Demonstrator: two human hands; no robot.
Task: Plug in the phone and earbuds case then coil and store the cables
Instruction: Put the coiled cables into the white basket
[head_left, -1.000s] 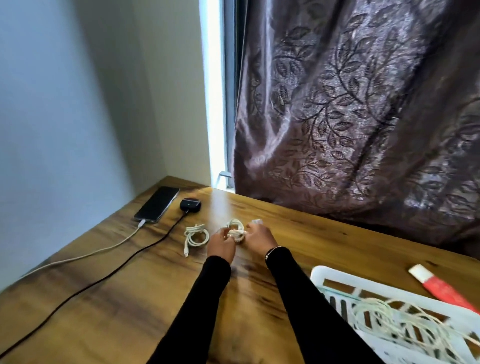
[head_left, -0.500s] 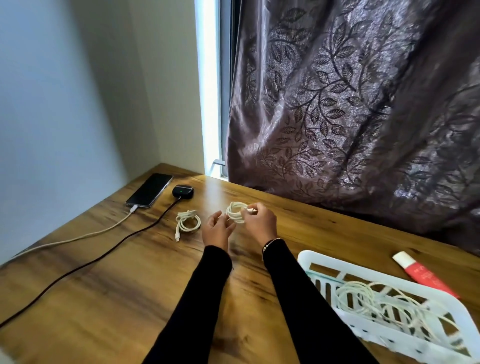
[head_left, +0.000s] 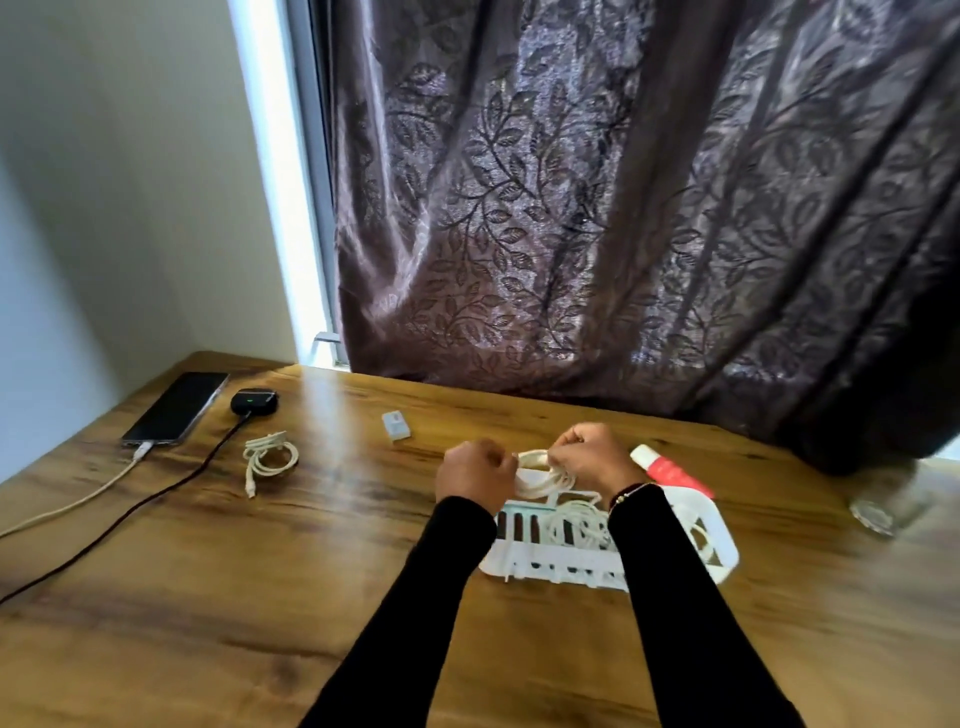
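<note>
A wooden table (head_left: 218, 597) stands against a leaf-patterned curtain (head_left: 623, 208) and pale wall. Over the white basket (head_left: 724, 545), left hand (head_left: 475, 470) and right hand (head_left: 589, 457) both curl their fingers round a coiled white cable (head_left: 537, 475). The phone (head_left: 174, 408) and earbuds case (head_left: 253, 401) lie plugged in, far left. No writing is legible.
</note>
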